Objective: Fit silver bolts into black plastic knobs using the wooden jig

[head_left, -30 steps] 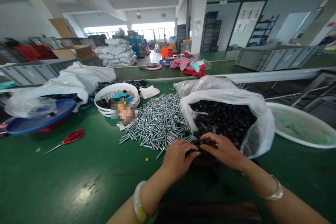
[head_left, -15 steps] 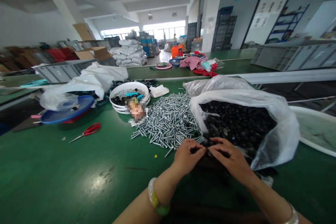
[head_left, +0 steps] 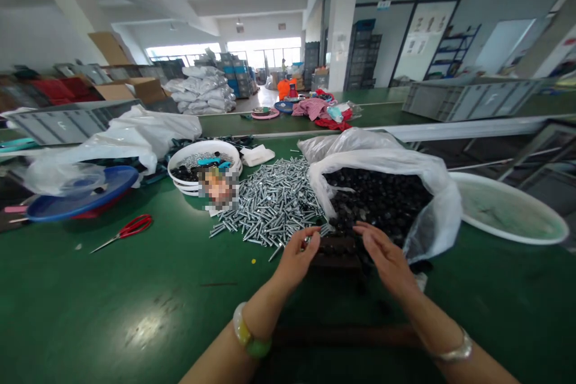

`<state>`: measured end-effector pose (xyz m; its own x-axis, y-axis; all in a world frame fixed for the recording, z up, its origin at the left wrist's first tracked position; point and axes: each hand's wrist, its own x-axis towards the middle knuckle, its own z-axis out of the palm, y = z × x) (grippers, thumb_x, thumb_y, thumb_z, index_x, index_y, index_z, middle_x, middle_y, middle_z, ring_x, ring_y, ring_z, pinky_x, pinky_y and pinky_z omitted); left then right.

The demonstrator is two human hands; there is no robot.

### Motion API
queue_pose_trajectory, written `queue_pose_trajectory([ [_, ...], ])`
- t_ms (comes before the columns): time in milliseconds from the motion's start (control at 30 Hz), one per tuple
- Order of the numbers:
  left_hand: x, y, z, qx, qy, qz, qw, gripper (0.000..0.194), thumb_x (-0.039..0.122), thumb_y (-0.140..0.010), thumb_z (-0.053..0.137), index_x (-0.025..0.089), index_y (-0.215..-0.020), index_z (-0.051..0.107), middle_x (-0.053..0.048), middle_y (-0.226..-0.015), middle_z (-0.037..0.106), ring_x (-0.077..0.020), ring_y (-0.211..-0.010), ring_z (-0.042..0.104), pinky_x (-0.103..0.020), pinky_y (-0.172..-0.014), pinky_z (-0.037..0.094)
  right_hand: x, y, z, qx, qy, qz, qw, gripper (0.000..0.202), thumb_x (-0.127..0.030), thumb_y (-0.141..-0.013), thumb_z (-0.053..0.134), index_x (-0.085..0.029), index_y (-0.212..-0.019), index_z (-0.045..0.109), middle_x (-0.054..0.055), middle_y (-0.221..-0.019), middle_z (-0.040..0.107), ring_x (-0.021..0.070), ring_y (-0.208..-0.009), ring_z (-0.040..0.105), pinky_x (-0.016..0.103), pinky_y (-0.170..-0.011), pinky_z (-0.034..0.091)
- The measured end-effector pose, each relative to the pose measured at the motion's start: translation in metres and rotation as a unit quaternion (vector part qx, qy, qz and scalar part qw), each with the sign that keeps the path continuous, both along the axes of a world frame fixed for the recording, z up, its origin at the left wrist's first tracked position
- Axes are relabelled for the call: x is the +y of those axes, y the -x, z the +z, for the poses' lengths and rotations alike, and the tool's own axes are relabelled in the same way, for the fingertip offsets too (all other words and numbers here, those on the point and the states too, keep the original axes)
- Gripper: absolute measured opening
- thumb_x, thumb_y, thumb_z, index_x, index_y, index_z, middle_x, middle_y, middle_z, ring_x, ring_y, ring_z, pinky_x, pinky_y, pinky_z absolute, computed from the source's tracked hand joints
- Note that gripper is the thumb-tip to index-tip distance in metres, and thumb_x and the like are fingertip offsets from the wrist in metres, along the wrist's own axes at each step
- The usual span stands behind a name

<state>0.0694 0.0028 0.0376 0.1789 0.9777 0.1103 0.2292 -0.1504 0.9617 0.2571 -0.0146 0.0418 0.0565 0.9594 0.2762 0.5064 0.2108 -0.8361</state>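
A dark brown block [head_left: 336, 259] with small black pieces along its top lies between my two hands on the green table. My left hand [head_left: 294, 261] is at its left side, near the front edge of the bolt pile [head_left: 274, 201]; thumb and forefinger are a little apart, with no clear object held. On the other side, my right hand [head_left: 389, 261] has its fingers stretched out, open, beside the mouth of a clear plastic bag [head_left: 434, 234]. Small black parts [head_left: 382, 198] fill that bag and some spill out in front. The block's details are too dark to make out.
Red-handled scissors [head_left: 130, 228] lie to the left. White bowls [head_left: 173, 185] with mixed small parts stand behind the bolts. A blue tray [head_left: 67, 207] is far left, a white round tray [head_left: 546, 234] far right. Grey crates [head_left: 481, 105] stand on the table beyond.
My hands were together over the block, fingertips nearly meeting; now they have parted to either side and the block shows between them. The whole view has turned slightly to the right.
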Motion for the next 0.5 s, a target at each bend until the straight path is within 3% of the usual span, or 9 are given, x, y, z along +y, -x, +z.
queue_pose_trajectory([
  [100, -0.008, 0.024, 0.013, -0.017, 0.063, 0.019, 0.998, 0.041, 0.045, -0.083, 0.043, 0.019, -0.111, 0.059, -0.007, -0.107, 0.061, -0.0156, -0.080, 0.056, -0.025, -0.063, 0.044, -0.031, -0.026, 0.006, -0.052, -0.050, -0.073, 0.995, 0.034, -0.042, -0.084, 0.044, -0.020, -0.103, 0.061, 0.010, -0.112, 0.060, 0.0226, -0.102, 0.056, 0.039, -0.087, 0.046],
  [133, -0.010, 0.035, 0.015, -0.013, 0.071, 0.032, 0.997, 0.042, 0.046, -0.080, 0.048, 0.019, -0.110, 0.059, -0.007, -0.108, 0.061, -0.0154, -0.080, 0.056, -0.024, -0.062, 0.044, -0.045, -0.035, 0.006, -0.095, -0.045, -0.067, 0.992, 0.032, -0.040, -0.082, 0.048, -0.021, -0.103, 0.061, 0.010, -0.109, 0.061, 0.0228, -0.097, 0.059, 0.038, -0.083, 0.048],
  [200, -0.014, 0.060, 0.012, -0.001, 0.080, 0.041, 0.996, 0.042, 0.047, -0.074, 0.057, 0.018, -0.104, 0.062, -0.007, -0.101, 0.064, -0.0152, -0.078, 0.057, -0.023, -0.061, 0.043, -0.076, -0.051, 0.001, -0.205, -0.017, 0.034, 0.978, 0.030, -0.035, -0.076, 0.057, -0.025, -0.103, 0.063, 0.007, -0.106, 0.064, 0.0241, -0.096, 0.060, 0.038, -0.084, 0.048],
  [267, -0.015, 0.084, -0.001, 0.002, 0.106, 0.067, 0.992, 0.045, 0.050, -0.070, 0.059, 0.016, -0.099, 0.063, -0.007, -0.094, 0.066, -0.0161, -0.076, 0.058, -0.023, -0.060, 0.044, -0.102, -0.057, -0.009, -0.286, -0.002, 0.138, 0.948, 0.041, -0.025, -0.073, 0.058, -0.028, -0.114, 0.059, 0.006, -0.114, 0.062, 0.0248, -0.104, 0.057, 0.038, -0.090, 0.046],
  [333, -0.013, 0.101, -0.018, 0.006, 0.110, 0.110, 0.988, 0.049, 0.052, -0.067, 0.061, 0.014, -0.096, 0.064, -0.007, -0.089, 0.067, -0.0177, -0.075, 0.060, -0.024, -0.060, 0.045, -0.118, -0.052, -0.019, -0.338, 0.009, 0.199, 0.920, 0.053, -0.013, -0.070, 0.053, -0.028, -0.121, 0.054, 0.006, -0.117, 0.060, 0.0245, -0.107, 0.055, 0.037, -0.092, 0.045],
  [433, -0.007, 0.112, -0.040, 0.013, 0.074, 0.143, 0.987, 0.049, 0.053, -0.064, 0.062, 0.013, -0.092, 0.065, -0.007, -0.086, 0.068, -0.0186, -0.075, 0.061, -0.026, -0.066, 0.046, -0.118, -0.032, -0.019, -0.375, 0.037, 0.224, 0.899, 0.064, -0.004, -0.060, 0.050, -0.023, -0.120, 0.055, 0.010, -0.114, 0.061, 0.0267, -0.105, 0.056, 0.040, -0.092, 0.044],
  [500, -0.004, 0.113, -0.046, 0.013, 0.058, 0.132, 0.989, 0.047, 0.053, -0.066, 0.062, 0.013, -0.091, 0.065, -0.006, -0.085, 0.067, -0.0182, -0.075, 0.060, -0.027, -0.069, 0.046, -0.110, -0.019, -0.010, -0.361, 0.072, 0.232, 0.900, 0.060, -0.003, -0.055, 0.051, -0.020, -0.112, 0.061, 0.012, -0.107, 0.064, 0.0275, -0.099, 0.058, 0.040, -0.087, 0.046],
])
